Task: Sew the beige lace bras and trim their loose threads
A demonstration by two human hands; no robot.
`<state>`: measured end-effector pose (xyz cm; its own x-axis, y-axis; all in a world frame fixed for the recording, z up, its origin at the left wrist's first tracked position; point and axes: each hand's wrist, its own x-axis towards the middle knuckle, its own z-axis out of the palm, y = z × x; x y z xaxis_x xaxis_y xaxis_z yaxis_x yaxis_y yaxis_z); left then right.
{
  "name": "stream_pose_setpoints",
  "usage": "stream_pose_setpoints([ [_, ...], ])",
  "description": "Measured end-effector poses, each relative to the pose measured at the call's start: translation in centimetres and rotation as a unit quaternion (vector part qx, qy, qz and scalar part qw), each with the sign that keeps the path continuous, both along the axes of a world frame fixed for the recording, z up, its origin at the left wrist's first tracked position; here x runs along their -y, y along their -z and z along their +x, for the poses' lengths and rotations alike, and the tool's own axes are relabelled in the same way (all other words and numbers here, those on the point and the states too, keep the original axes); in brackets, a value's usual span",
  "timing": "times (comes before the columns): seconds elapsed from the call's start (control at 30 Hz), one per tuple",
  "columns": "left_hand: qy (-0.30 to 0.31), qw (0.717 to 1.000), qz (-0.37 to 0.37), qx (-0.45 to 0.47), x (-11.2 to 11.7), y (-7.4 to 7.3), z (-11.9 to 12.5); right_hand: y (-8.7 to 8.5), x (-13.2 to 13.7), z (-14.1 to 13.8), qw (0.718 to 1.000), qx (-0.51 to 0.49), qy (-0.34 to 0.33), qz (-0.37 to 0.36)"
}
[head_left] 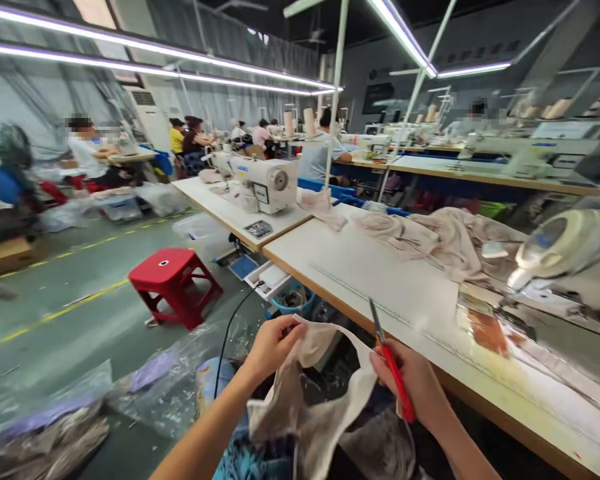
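A beige fabric garment piece (325,420) hangs between my hands above my lap, its upper edge curving from one hand to the other. My left hand (277,343) pinches one end of that edge between thumb and fingers. In my right hand (415,380) is a pair of scissors (394,373) with red handles, blades pointing up and away. The same hand's thumb and fingertip also touch the fabric's right side. The scissor blades are clear of the cloth, near the table edge.
A white work table (325,260) runs along my right, with heaped beige fabric (445,240) and a sewing machine (565,247) on it. Another sewing machine (260,180) stands ahead. A red stool (173,283) and plastic bags (165,380) are on the floor at left. Several people sit farther back.
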<state>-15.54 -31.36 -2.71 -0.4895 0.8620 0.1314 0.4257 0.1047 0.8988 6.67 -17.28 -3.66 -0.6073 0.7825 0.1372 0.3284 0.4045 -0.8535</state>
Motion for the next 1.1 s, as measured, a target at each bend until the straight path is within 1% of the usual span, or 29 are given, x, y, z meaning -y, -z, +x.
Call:
stream_pose_setpoints([
  [0.07,0.041,0.997,-0.01,0.071,-0.7,1.1,1.2,0.4,1.0,-0.8,0.993,0.001,-0.006,-0.115],
  [0.1,0.052,0.994,-0.005,0.094,-1.0,1.6,2.0,0.5,1.4,-1.2,0.987,0.001,-0.01,-0.16],
  [0.13,0.06,0.993,0.008,0.098,-1.3,2.1,2.9,0.6,1.8,-1.5,0.98,-0.005,-0.012,-0.199],
  [0.17,0.069,0.994,0.028,0.08,-1.5,2.5,3.8,0.7,2.1,-1.8,0.972,-0.017,-0.011,-0.234],
  [0.23,0.095,0.991,0.091,-0.005,-1.8,3.2,5.5,0.7,2.5,-2.2,0.955,-0.057,-0.013,-0.289],
  [0.27,0.113,0.984,0.126,-0.056,-1.9,3.6,6.1,0.7,2.7,-2.3,0.947,-0.089,-0.017,-0.309],
  [0.33,0.151,0.96,0.185,-0.143,-2.0,4.3,6.9,0.6,2.8,-2.2,0.93,-0.151,-0.024,-0.335],
  [0.4,0.18,0.94,0.212,-0.196,-2.0,5.0,7.1,0.4,3.0,-1.9,0.917,-0.181,-0.024,-0.355],
  [0.47,0.191,0.933,0.208,-0.223,-2.0,5.7,6.9,0.2,3.1,-1.6,0.916,-0.169,-0.023,-0.364],
  [0.57,0.174,0.939,0.194,-0.223,-2.1,6.7,6.7,0.2,3.5,-0.9,0.928,-0.127,-0.042,-0.348],
  [0.63,0.159,0.955,0.174,-0.182,-2.1,6.9,6.8,0.3,3.5,-0.4,0.947,-0.091,-0.044,-0.306],
  [0.67,0.149,0.966,0.153,-0.142,-2.0,6.9,6.8,0.4,3.4,-0.1,0.961,-0.068,-0.035,-0.265],
  [0.73,0.134,0.986,0.1,-0.021,-2.0,6.6,7.0,0.5,2.9,0.6,0.99,-0.017,-0.004,-0.142],
  [0.77,0.131,0.987,0.075,0.05,-1.9,6.3,7.0,0.5,2.5,1.0,0.997,0.003,0.008,-0.075],
  [0.8,0.131,0.983,0.056,0.12,-1.9,6.1,7.1,0.4,2.1,1.4,1.0,0.018,0.009,-0.022],
  [0.83,0.134,0.974,0.041,0.18,-1.9,5.8,7.1,0.3,1.7,1.8,1.0,0.029,-0.001,0.012],
  [0.87,0.137,0.964,0.03,0.226,-1.8,5.5,7.2,0.3,1.4,2.0,0.999,0.037,-0.022,0.025],
  [0.9,0.141,0.956,0.018,0.258,-1.8,5.3,7.2,0.2,1.2,2.2,0.998,0.046,-0.048,0.024],
  [0.97,0.151,0.944,-0.009,0.294,-1.7,5.0,7.4,0.2,1.1,2.3,0.994,0.063,-0.09,0.003],
  [1.03,0.166,0.935,-0.029,0.311,-1.5,4.9,7.6,0.5,1.6,2.3,0.992,0.075,-0.104,-0.023],
  [1.1,0.177,0.933,-0.041,0.309,-1.3,4.9,7.7,0.8,2.2,2.2,0.99,0.071,-0.1,-0.064],
])
